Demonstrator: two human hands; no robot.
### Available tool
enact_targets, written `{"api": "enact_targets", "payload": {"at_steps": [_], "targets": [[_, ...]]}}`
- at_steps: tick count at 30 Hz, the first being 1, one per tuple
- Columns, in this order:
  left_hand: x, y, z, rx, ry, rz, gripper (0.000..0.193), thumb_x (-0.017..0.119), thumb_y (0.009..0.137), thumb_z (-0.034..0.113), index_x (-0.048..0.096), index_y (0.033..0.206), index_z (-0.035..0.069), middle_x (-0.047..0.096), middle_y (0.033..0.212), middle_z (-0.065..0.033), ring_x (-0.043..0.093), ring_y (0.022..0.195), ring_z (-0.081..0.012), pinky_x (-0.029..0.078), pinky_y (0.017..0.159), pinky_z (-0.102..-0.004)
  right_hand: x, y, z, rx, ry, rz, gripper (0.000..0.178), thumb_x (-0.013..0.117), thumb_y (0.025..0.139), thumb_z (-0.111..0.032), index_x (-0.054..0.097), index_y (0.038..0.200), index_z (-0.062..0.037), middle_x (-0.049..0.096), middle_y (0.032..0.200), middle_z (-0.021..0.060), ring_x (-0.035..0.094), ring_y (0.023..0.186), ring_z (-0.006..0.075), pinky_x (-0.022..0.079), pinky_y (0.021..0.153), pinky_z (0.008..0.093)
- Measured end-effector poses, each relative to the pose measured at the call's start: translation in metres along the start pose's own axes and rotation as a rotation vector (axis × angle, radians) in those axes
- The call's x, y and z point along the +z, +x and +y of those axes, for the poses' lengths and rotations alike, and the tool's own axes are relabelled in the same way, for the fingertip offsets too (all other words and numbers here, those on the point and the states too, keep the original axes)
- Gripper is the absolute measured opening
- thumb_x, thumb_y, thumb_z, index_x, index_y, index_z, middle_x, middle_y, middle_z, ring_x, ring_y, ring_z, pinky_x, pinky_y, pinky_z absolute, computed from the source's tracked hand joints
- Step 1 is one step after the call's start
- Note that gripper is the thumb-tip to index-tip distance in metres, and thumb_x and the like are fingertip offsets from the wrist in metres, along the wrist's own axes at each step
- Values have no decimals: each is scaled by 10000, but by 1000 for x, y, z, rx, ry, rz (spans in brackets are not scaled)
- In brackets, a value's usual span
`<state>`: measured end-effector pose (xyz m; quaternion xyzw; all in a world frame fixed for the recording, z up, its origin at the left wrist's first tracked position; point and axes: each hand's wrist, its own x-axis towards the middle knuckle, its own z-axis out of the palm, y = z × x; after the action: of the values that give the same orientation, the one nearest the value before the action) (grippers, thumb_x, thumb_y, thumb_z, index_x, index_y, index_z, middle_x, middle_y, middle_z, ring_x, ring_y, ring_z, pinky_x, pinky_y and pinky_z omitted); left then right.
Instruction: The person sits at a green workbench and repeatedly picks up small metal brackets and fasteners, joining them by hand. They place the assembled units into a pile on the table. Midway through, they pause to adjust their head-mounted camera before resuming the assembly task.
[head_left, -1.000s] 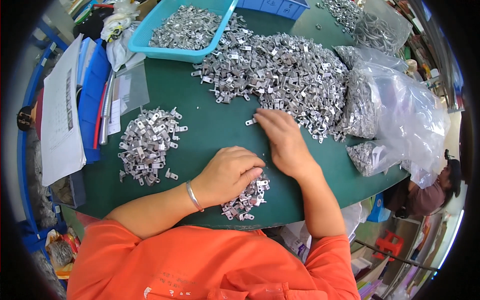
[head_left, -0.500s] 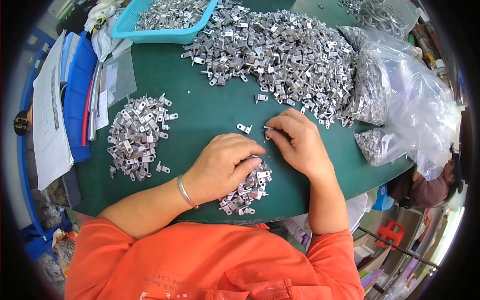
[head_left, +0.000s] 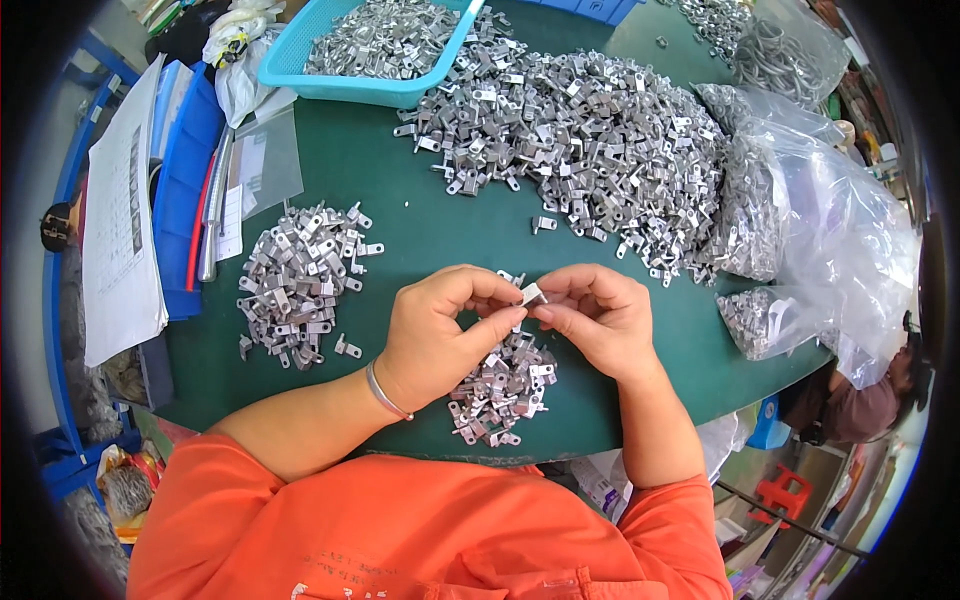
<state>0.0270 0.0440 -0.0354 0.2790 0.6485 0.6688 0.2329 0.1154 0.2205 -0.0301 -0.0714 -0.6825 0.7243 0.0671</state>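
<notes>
Between the fingertips of both hands is a small silver metal bracket (head_left: 531,294). My left hand (head_left: 445,315) pinches it from one side, thumb and forefinger closed. From the other side my right hand (head_left: 595,312) grips it the same way. Just below the hands lies a small pile of like brackets (head_left: 505,390); part of it is hidden by the fingers. Another bracket (head_left: 510,278) shows just beyond the fingertips, partly covered. A larger heap of brackets (head_left: 295,285) sits to the left, and a far bigger heap (head_left: 600,140) spreads over the back of the green table (head_left: 390,215).
At the back left stands a light-blue basket (head_left: 365,92) full of small metal parts. Clear plastic bags (head_left: 820,220) of parts lie along the right. A blue bin (head_left: 185,200) with papers (head_left: 120,230) stands at the left edge. A person (head_left: 860,400) is at the far right.
My right hand has come in toward my left, and both now meet at one bracket. Earlier the right held a bracket by itself. The whole view has shifted slightly.
</notes>
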Motion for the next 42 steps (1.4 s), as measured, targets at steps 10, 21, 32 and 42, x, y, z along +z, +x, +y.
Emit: {"api": "enact_targets", "payload": {"at_steps": [10,21,32,42], "targets": [[0,-1,5,-120,-169,-23,159,671,822,-74,612,967,-44,658,942,-83,636,865,-129,528,769,-244,0,-2,1,-134,37,-22,296,674,805,91,599,1085,32,651,1013,122,654,899,152,553,741,271],[-13,-6,20,574,496,-173,186,669,654,-92,625,759,55,660,856,-70,644,797,-244,509,723,-333,-12,8,-11,-460,-475,-130,172,676,735,65,664,887,-15,662,970,115,655,834,207,522,686,294],[-16,-10,9,-118,-81,9,299,614,918,82,481,1168,-15,641,875,-67,616,732,-106,508,641,-223,18,12,-5,-330,-489,-21,175,723,735,21,654,887,-31,608,900,77,619,778,212,509,640,306],[-17,-10,4,-109,-317,-13,131,660,841,-38,606,960,-50,633,951,-77,653,836,-133,548,737,-244,15,11,-3,-425,-438,-97,249,741,726,46,652,955,4,654,881,101,637,705,157,528,606,260]]}}
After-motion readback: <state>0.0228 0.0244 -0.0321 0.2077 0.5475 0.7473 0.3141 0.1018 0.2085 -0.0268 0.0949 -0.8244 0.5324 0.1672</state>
